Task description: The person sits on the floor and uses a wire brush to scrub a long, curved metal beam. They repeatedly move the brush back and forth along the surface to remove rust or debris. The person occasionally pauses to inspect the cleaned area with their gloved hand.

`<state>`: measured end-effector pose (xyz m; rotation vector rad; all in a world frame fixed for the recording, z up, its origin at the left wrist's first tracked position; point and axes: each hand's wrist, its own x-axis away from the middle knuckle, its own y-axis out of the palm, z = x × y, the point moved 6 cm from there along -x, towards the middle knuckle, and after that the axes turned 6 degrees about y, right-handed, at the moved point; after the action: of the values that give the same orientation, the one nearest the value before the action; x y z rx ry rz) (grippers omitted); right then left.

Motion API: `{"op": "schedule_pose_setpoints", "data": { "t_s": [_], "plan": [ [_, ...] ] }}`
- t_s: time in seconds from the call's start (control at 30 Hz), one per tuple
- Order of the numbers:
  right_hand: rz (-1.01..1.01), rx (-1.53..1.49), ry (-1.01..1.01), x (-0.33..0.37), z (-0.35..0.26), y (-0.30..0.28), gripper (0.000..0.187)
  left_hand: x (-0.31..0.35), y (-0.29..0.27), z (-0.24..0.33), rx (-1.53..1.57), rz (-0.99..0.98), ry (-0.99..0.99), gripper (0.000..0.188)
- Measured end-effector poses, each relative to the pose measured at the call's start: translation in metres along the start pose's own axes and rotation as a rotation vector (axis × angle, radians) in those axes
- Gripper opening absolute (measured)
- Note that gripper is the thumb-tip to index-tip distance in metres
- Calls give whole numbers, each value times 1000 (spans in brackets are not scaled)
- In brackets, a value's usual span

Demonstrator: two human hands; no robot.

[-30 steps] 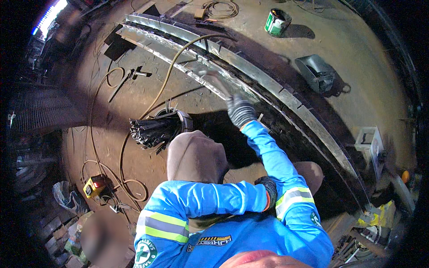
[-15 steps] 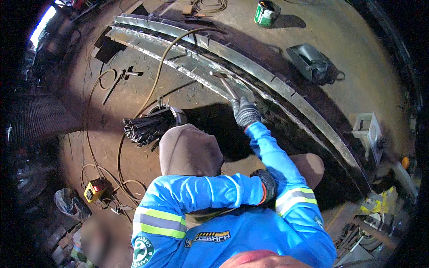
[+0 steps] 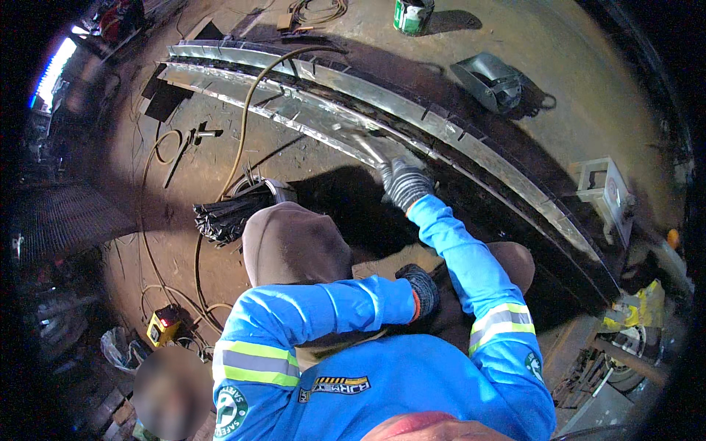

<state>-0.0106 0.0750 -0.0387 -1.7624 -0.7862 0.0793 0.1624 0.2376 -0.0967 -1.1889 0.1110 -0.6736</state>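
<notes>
My right hand (image 3: 406,184), in a grey striped knit glove, is closed round the handle of a hammer (image 3: 373,149). The hammer's head end is blurred and lies over the nearer strip of a long curved metal beam (image 3: 294,110). I cannot tell whether it touches the metal. My left hand (image 3: 421,288), in a dark glove with an orange cuff, lies near my lap beside my right thigh. Its fingers are mostly hidden, and nothing shows in it.
A container of dark welding rods (image 3: 228,213) stands left of my knee. A hose (image 3: 247,117) crosses the beam. Beyond it are a welding mask (image 3: 489,81) and a green-white can (image 3: 412,16). A white metal stand (image 3: 607,195) is at right, a yellow device (image 3: 162,325) at lower left.
The hammer has swung, its head now further left and blurred, while my right hand has dropped slightly. My left hand has come away from my right forearm. The whole view has shifted a little.
</notes>
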Motion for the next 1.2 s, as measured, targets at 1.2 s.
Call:
{"op": "schedule_pose_setpoints", "data": {
  "t_s": [1.2],
  "plan": [
    [136, -193, -225, 45, 7, -23, 42, 10, -44, 2, -14, -24, 64, 33]
  ]
}}
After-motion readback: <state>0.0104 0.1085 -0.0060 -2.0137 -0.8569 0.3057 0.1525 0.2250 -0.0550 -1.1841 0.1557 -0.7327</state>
